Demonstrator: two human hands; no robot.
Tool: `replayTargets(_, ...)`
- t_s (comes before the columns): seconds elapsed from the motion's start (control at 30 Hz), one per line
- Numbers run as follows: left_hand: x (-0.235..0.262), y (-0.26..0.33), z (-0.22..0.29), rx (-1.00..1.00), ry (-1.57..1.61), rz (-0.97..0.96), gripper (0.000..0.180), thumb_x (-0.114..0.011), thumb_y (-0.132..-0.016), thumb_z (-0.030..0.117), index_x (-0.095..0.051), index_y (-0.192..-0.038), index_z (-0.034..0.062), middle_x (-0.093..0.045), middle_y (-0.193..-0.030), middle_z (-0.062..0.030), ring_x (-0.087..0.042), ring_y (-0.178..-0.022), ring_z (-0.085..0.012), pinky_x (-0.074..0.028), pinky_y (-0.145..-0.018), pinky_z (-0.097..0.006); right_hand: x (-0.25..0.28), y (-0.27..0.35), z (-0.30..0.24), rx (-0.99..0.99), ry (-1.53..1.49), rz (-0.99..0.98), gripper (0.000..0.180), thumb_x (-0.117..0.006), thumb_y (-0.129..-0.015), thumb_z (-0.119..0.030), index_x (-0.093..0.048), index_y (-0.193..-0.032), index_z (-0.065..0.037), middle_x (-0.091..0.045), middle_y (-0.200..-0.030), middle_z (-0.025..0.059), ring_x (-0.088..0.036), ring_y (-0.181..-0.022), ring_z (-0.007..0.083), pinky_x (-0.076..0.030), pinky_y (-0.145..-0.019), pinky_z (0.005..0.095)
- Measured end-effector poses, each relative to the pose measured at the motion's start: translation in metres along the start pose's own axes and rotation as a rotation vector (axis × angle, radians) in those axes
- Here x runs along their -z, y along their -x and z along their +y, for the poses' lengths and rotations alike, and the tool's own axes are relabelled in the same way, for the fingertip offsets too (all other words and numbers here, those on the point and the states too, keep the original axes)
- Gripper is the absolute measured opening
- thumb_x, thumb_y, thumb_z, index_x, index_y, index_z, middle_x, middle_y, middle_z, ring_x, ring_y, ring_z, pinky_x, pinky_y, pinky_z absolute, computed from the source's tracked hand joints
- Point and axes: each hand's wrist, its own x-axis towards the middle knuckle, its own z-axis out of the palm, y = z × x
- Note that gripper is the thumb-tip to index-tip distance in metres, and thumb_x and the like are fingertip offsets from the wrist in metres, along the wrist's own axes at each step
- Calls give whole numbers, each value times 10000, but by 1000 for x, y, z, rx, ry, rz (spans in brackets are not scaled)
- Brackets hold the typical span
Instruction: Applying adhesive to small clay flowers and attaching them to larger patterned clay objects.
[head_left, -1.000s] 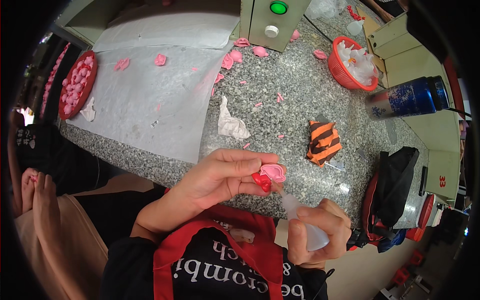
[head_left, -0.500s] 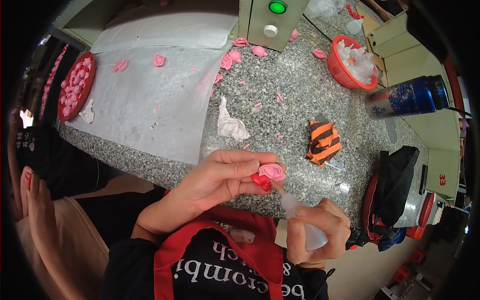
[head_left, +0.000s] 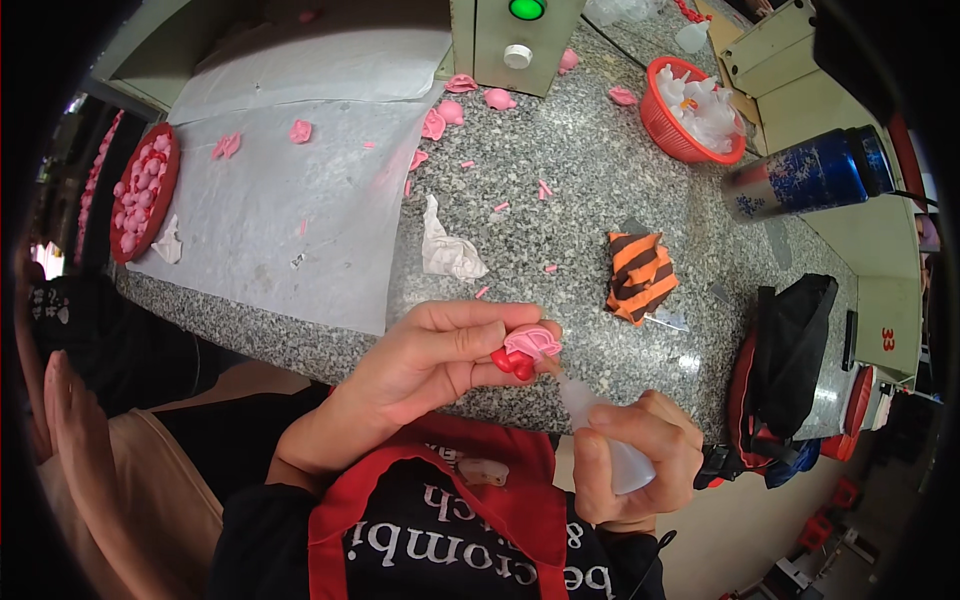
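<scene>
Between the thumb and fingers of my left hand is a small pink and red moulded piece, pink folds above and rounded red lobes below. My right hand is wrapped round a translucent white squeeze bottle. The bottle's narrow tip points up and left, close against the lower right side of the piece; whether it touches cannot be made out. Both hands are just over the near edge of the speckled stone counter.
At left, a red basket of pink pieces stands by a white paper sheet. Ahead are loose pink parts, crumpled tissue and a striped cloth bundle. Rightward: a red basket of squeeze bottles, blue flask, black bag. Someone's arm is at left.
The view has shifted slightly, so the counter's contents sit a little further left. My left hand keeps hold of the piece, and the bottle tip stays beside it.
</scene>
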Motion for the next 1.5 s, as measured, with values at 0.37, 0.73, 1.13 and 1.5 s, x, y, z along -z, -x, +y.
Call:
replayTargets(0.37,4,-2,-1,-30,2,-23,319,-505,-846,130,-506,-1140,6,-457,-1177,-248,-507,-1039,-350,-432,-877,-420,3,3,4,-17,12,29,239,-666,-626,-26,-515,-812,-33,-611,-660,34,-461,-401,129,-357,-383,227)
replayTargets(0.73,3,-1,-3,-29,5,-13,314,-513,-838,115,-511,-1131,2,-466,-1172,-240,-506,-1046,-343,-423,-889,-425,4,3,3,25,-12,5,242,-676,-595,-30,-563,-810,-28,-611,-663,27,-427,-394,122,-336,-372,216)
replayTargets(1.13,3,-1,-1,-21,58,-17,319,-499,-838,90,-496,-1145,7,-468,-1173,-235,-494,-1063,-342,-439,-873,-434,6,3,3,-15,-7,45,214,-655,-609,0,-530,-782,-8,-616,-664,46,-479,-400,134,-362,-381,224)
replayTargets(1.5,8,-3,-1,-21,87,-8,323,-480,-842,67,-477,-1158,4,-445,-1191,-240,-482,-1058,-389,-441,-877,-448,2,5,2,-74,-12,86,150,-617,-651,-24,-519,-762,1,-572,-598,86,-444,-404,140,-331,-395,245)
